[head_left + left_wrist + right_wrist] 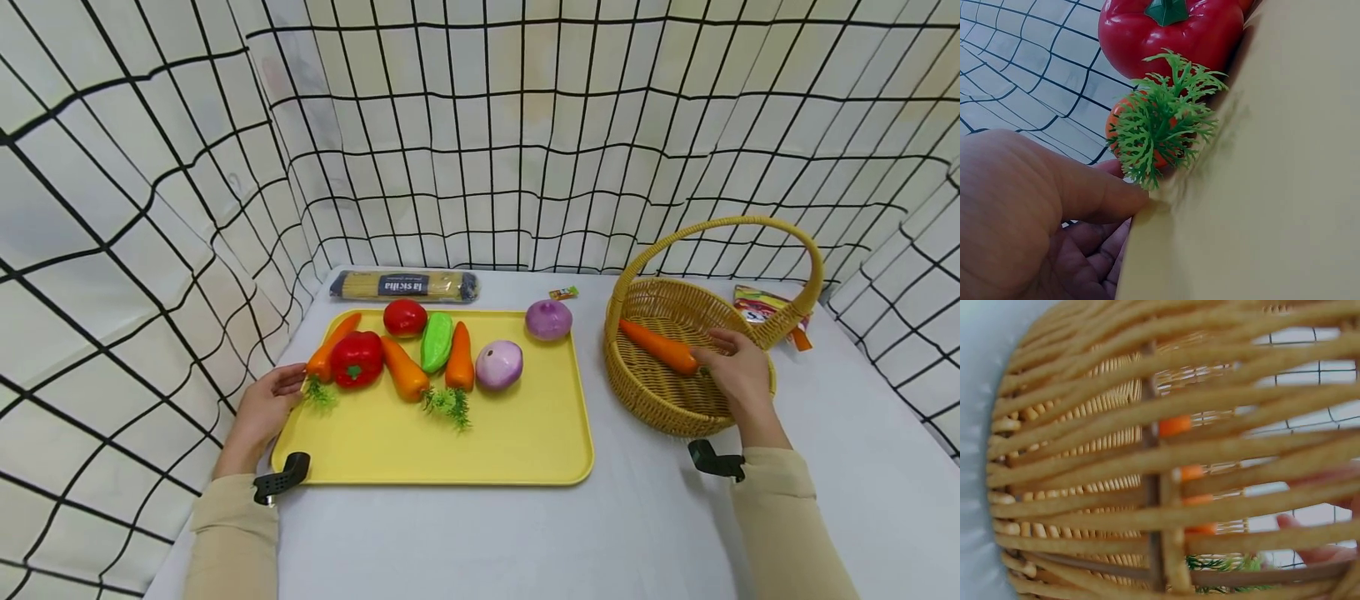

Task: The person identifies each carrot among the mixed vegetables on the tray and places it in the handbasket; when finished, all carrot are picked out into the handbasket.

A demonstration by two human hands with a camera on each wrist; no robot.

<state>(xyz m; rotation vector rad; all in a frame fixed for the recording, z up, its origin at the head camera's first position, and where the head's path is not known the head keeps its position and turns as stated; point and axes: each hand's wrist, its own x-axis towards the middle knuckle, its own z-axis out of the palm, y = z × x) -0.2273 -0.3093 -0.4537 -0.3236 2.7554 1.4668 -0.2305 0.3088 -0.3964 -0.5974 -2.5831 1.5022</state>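
Observation:
My left hand (266, 407) grips the left edge of the yellow tray (487, 454), thumb on the rim and fingers curled outside it. Close by its fingertips lie a carrot with green leaves (1163, 125) and a red bell pepper (357, 360). My right hand (738, 371) reaches into the wicker basket (645, 400), its fingers spread. Inside, an orange carrot (660, 346) lies slanted, its thick end right at the thumb. Through the basket's weave in the right wrist view, the carrot's green leaves (1229, 565) and some fingertips (1313, 550) show.
Also on the tray are a tomato (405, 318), a green cucumber (437, 342), two more carrots and two purple onions (498, 365). A spaghetti pack (405, 286) lies behind it. A small wrapper (563, 293) and a red packet (761, 307) lie farther right. Black-lined netting surrounds the table.

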